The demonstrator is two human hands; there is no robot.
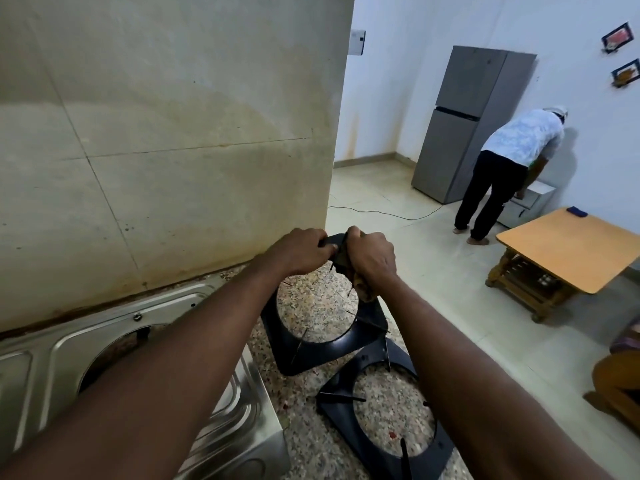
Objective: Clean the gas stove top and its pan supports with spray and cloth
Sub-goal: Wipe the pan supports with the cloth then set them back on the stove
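Observation:
A black square pan support [311, 351] stands tilted on the speckled granite counter [304, 427], its far corner raised. My left hand [301, 252] grips that raised corner. My right hand [372, 256] grips a dirty brownish cloth [363, 289] and presses it against the same corner, right beside my left hand. A second black pan support [349, 389] lies flat on the counter nearer to me, with its prongs pointing up. The steel gas stove top [228, 424] sits at the lower left, partly hidden by my left forearm. No spray bottle is in view.
A stained tiled wall [156, 133] rises just behind the counter. Beyond the counter's right edge the floor holds a grey fridge [467, 123], a person bending over [509, 168], a cable, and a low wooden table [571, 247].

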